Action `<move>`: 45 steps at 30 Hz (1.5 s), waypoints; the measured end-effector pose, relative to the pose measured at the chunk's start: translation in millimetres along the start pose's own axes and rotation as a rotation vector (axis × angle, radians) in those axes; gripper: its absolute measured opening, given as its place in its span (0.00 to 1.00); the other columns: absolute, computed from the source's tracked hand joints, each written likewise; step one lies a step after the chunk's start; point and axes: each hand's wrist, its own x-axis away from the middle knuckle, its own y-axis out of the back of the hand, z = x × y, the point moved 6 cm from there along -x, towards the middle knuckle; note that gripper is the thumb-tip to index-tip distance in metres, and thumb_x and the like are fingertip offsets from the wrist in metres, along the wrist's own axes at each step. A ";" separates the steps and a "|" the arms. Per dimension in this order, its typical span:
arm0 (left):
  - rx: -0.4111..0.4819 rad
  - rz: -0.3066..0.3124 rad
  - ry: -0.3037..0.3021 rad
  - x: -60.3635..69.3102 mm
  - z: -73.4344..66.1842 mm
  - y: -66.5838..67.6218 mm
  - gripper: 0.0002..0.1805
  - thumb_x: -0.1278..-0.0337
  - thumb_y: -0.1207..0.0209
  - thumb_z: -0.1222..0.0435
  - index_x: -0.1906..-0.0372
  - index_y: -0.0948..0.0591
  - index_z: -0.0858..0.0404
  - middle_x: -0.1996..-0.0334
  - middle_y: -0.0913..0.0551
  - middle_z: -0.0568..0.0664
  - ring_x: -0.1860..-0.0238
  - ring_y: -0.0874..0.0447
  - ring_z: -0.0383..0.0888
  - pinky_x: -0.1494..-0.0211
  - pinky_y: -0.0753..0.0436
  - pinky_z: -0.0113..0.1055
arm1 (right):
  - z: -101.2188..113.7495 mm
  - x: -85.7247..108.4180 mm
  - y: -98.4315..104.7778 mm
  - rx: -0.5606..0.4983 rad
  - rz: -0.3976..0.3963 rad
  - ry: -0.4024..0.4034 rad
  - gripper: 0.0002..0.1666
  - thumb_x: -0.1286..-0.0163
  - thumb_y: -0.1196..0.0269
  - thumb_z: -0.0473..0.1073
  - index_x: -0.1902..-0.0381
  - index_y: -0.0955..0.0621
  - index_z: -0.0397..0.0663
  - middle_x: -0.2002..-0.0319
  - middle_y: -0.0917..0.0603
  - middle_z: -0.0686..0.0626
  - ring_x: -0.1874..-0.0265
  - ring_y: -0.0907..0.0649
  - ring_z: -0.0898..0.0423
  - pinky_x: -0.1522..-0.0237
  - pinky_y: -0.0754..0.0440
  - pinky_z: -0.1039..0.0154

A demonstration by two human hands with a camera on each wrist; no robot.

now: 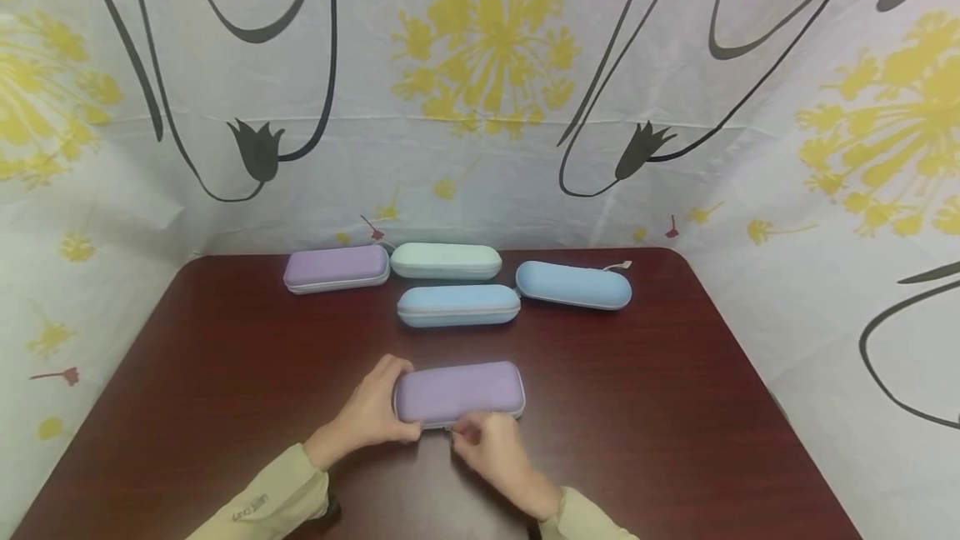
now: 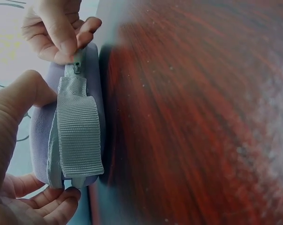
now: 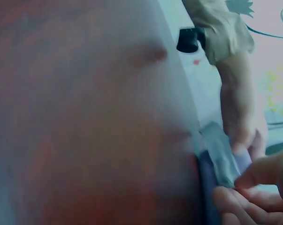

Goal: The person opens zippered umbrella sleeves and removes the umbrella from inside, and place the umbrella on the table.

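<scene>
A purple zip case [image 1: 459, 390] lies flat near the middle of the table, its long side facing the person. My left hand [image 1: 371, 411] grips its left end, thumb on the near side and fingers round the far side. At the near edge, my right hand [image 1: 495, 452] pinches the zipper pull. The left wrist view shows the zipper slider [image 2: 77, 68] just below the right hand's fingertips, and a grey ribbed strap [image 2: 80, 133] looped along the case's side. Most of the pull is hidden by the fingers. Whether the zip is parted cannot be told.
Behind stand another purple case [image 1: 337, 267], a mint green case [image 1: 446, 260], a blue case [image 1: 459, 305] and a second blue case [image 1: 573, 285] with a pale strap at its right end. Patterned cloth [image 1: 480, 182] hangs behind the dark red table [image 1: 225, 373].
</scene>
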 end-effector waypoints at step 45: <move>0.563 0.352 -0.021 -57.4 45.3 -7.1 0.29 0.58 0.40 0.80 0.44 0.29 0.71 0.49 0.24 0.63 0.49 0.24 0.56 0.47 0.23 0.45 | -12.6 7.4 60.6 -0.369 0.258 0.128 0.35 0.58 0.33 0.20 0.49 0.33 0.24 0.58 0.27 0.32 0.64 0.23 0.39 0.72 0.18 0.57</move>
